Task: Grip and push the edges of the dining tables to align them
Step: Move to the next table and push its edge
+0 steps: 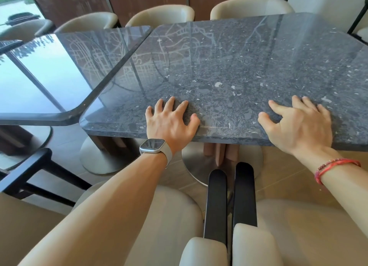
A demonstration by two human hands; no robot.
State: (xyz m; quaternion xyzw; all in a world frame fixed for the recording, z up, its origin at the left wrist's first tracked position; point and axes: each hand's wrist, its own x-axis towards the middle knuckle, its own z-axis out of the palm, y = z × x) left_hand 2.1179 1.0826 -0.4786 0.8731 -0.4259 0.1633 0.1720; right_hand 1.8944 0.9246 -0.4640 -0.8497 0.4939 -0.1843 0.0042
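Desk [239,70] under left hand [169,124] & right hand [300,126]: dark grey stone w/ white flecks, pale veins. 2nd desk [49,76], left of left hand: same grey, glossy. Chairs [165,12] beyond: cream. Watch [153,146] silver; bracelet [336,166] red.

The left hand [171,124] and right hand [298,126] are resting, fingers spread, on the near edge of the grey stone table [239,66]. The second table [59,70] is sitting just beside its left edge.

Speckled grey right table [239,66] just beside left table [59,72]; near edges misaligned.
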